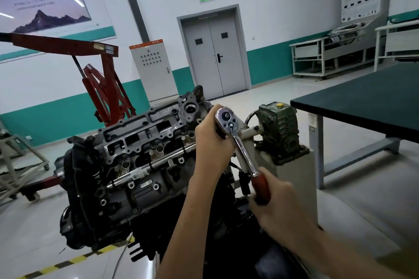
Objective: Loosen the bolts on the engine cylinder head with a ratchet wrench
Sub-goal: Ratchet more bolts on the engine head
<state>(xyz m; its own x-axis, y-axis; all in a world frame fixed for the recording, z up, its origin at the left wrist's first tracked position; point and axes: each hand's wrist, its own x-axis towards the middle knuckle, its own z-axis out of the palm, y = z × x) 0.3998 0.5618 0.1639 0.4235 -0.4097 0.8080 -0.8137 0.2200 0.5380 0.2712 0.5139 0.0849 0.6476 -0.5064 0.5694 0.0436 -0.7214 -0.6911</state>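
Gripping the ratchet wrench (244,154) at frame centre, you curled your right hand (280,205) round its red handle (261,188), lower right of centre; your left hand (212,142) clasped its head end beside the engine cylinder head (140,142), centre-left. Socket contact was hidden.

ratchet wrench (240,142), centre: head and shank polished metal, mirror-glossy | handle (261,188): red-brown, smooth, glossy; wood or plastic unclear | cylinder head (145,140): dull grey cast metal, rough, grimy | rail (140,172) across it: bright smooth metal | gearbox (281,129), right of centre: green-painted metal, matt | table top (362,106), right: dark, matt | floor (353,183): pale, glossy
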